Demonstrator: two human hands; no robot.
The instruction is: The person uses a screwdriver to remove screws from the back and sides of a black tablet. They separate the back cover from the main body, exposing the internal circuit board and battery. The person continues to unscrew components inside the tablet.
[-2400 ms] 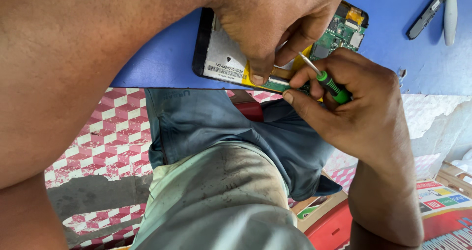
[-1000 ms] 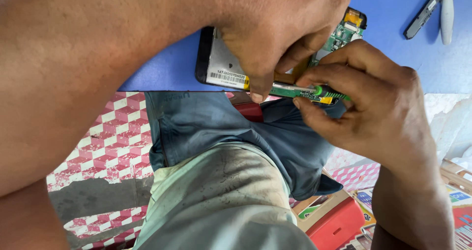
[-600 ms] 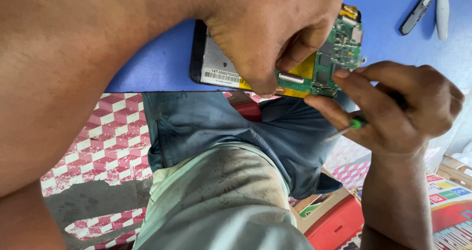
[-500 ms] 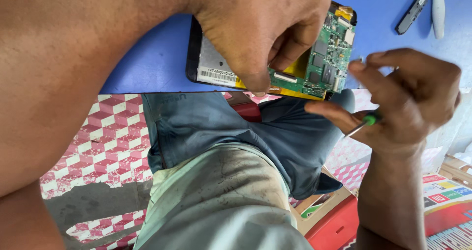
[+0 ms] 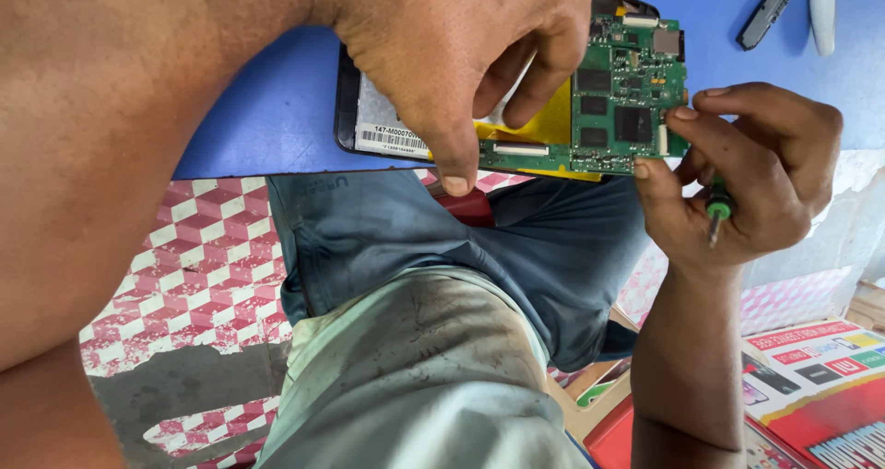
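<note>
Now the screwdriver is off the board and tucked in the right hand, whose fingertips pinch the board's 3 o'clock edge while the left hand pins the tablet on the desk.

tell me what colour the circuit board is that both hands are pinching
Green, with dark chips; the circuit board sits between the left hand and right hand, shown in the head view.
</note>
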